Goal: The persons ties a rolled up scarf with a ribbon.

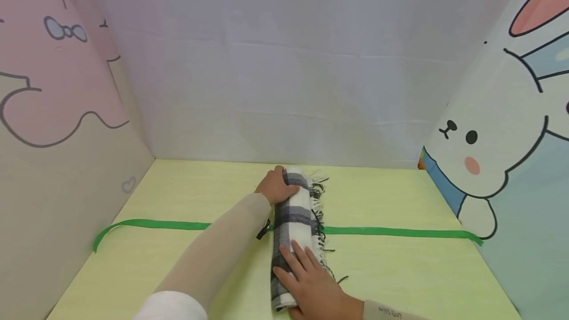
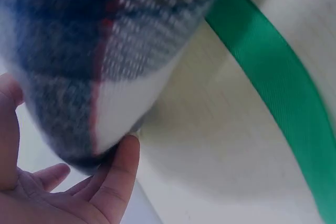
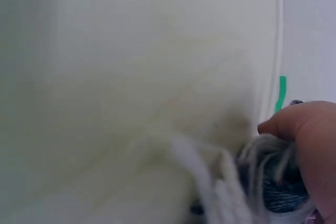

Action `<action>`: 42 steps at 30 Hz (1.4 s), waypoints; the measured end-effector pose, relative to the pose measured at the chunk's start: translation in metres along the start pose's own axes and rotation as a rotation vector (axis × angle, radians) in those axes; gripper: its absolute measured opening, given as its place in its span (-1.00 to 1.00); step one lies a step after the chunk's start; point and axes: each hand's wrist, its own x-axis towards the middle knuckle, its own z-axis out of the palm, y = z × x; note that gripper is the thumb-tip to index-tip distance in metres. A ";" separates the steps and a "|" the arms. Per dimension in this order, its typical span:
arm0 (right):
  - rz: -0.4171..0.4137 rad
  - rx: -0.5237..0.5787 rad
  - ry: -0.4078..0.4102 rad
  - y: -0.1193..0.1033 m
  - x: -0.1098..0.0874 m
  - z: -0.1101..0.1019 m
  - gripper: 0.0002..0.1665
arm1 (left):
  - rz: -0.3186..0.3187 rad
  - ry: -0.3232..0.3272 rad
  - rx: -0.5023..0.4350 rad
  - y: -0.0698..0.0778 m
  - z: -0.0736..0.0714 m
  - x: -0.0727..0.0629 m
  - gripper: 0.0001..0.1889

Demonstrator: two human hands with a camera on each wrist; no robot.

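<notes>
A plaid scarf [image 1: 293, 216] in white, grey and dark tones lies rolled lengthwise on the pale yellow table, its fringe [image 1: 317, 211] along the right side. At the far end my left hand [image 1: 275, 186] grips the roll; the left wrist view shows the fingers [image 2: 118, 182] curled against the end of the scarf [image 2: 68, 40]. My right hand [image 1: 317, 285] rests on the near end with fingers spread and fairly straight. In the right wrist view, its thumb side [image 3: 315, 140] is beside the fringed yarn [image 3: 273, 187]; the other fingers are hidden there.
A green ribbon [image 1: 391, 231] runs across the table [image 1: 400, 270] and passes beneath the scarf. Behind stands a white cloth wall [image 1: 284, 88]. Cartoon-printed panels flank the table, a pink one [image 1: 53, 78] on the left and a rabbit one [image 1: 493, 137] on the right.
</notes>
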 end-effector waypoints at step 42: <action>0.714 0.213 0.189 0.129 -0.066 -0.016 -0.16 | 0.245 0.247 0.182 -0.092 -0.066 -0.147 -0.33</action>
